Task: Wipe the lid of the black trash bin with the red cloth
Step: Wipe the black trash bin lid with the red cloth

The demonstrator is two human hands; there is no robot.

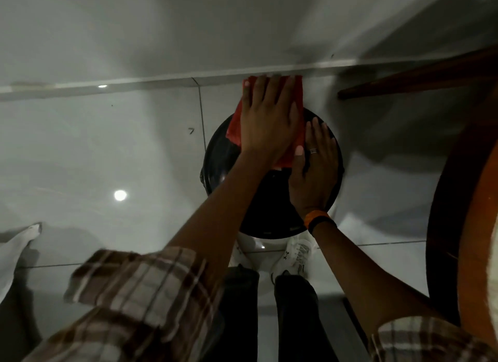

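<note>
The black trash bin's round lid (223, 156) lies below me on the tiled floor, close to the wall. A red cloth (234, 127) is spread over the lid's far part and reaches past its far rim. My left hand (266, 121) lies flat on the cloth with fingers spread, pressing it down. My right hand (314, 170), with a ring on one finger and an orange and black wristband, rests flat on the lid's right side beside the cloth, holding nothing. Both arms hide the middle of the lid.
A round wooden table edge (458, 200) curves down the right side. A dark wooden bar (417, 78) juts out near the wall at upper right. The white baseboard (134, 82) runs behind the bin. My white shoes (293, 256) stand at the bin's near side. White fabric (16, 248) lies at left.
</note>
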